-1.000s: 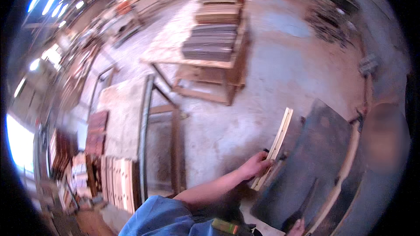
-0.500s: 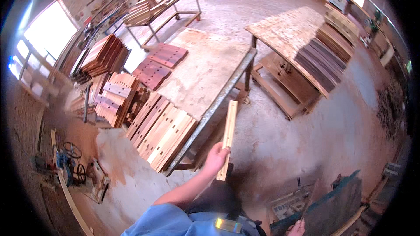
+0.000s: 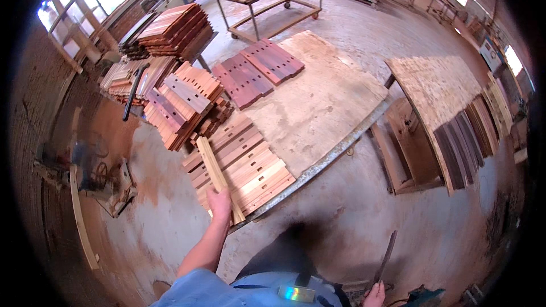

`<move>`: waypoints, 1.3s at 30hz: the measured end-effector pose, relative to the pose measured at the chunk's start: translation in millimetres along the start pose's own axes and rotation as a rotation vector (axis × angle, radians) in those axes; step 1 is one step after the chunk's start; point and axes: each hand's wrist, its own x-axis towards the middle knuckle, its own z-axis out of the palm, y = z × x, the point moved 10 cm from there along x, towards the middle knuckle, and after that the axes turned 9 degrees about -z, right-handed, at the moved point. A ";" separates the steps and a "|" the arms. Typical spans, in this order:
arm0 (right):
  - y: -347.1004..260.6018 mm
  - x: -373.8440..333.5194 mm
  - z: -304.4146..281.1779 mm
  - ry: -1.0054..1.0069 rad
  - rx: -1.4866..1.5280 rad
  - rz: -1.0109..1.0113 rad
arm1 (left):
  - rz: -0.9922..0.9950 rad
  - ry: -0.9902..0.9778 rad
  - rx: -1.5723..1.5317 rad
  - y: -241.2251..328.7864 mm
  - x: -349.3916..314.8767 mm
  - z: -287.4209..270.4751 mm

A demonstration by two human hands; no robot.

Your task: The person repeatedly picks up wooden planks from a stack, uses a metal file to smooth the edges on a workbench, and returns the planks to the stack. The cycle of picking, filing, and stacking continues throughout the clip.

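Note:
My left hand [image 3: 220, 202] is closed round one end of a pale wooden strip [image 3: 211, 162]. The strip slants over a row of slotted wooden slats [image 3: 263, 171] at the near left corner of the worktable [image 3: 318, 108]; whether it touches them I cannot tell. Low on the right, my right hand [image 3: 375, 295] grips a long thin dark strip [image 3: 388, 257] that points up and away from me. Its kind is not clear. Reddish slotted boards [image 3: 259, 71] lie farther back on the tabletop.
Stacked slats [image 3: 182, 102] and a taller board pile [image 3: 175, 31] stand left of the table. At right is a second table [image 3: 435, 82] with dark boards [image 3: 463, 142]. A wheeled rack [image 3: 270, 23] stands behind. Small machinery [image 3: 96, 173] sits on the left floor.
My left hand has carried the pale strip leftward, from beside the table's near edge to above the slats. My view has turned right. The right hand still holds the dark strip.

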 end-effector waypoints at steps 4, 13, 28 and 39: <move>-29.3 24.3 8.4 -0.035 -0.036 -0.093 | 0.045 0.158 0.022 -10.0 10.5 -42.6; 34.2 84.2 22.7 -0.072 0.227 0.060 | 0.106 0.284 0.508 -28.8 35.2 -31.0; 152.0 132.2 -60.6 0.001 0.323 0.231 | 1.036 0.344 0.555 140.7 -109.4 196.4; 193.2 161.0 -112.1 0.335 0.418 0.284 | 1.336 -0.950 0.153 308.6 -532.5 537.5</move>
